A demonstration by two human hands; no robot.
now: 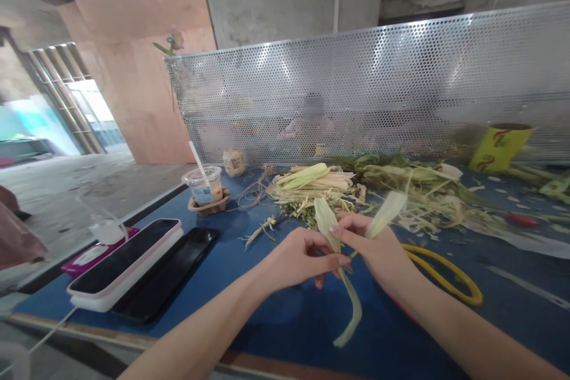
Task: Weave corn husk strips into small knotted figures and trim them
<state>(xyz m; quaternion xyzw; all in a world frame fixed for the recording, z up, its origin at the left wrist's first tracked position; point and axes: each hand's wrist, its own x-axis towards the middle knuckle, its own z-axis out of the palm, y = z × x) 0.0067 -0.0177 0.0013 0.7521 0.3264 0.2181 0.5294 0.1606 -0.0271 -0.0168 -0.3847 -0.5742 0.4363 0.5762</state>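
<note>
Strips of pale green corn husk [351, 309] pass between my two hands above the blue tabletop. My left hand [307, 258] is closed, pinching the husk between thumb and fingers. Close beside it, my right hand [363, 236] is also closed on the husk, thumb pressed against the fingers. One husk end stands up between the hands, another piece [388, 212] sticks out past the right hand, and a long tail hangs below. Just beyond lies a pile of husks [312, 178] with dried plant bits. A yellow loop [458, 276], partly behind my right forearm, rests on the table.
At left are two phones, one black [167, 276], one pink-edged [127, 255] on a white block. Behind them stands a drink cup [203, 184] with a straw. Leafy scraps [414, 184] and a yellow roll [501, 147] lie right, before a perforated metal screen [276, 95]; a person shows dimly through it.
</note>
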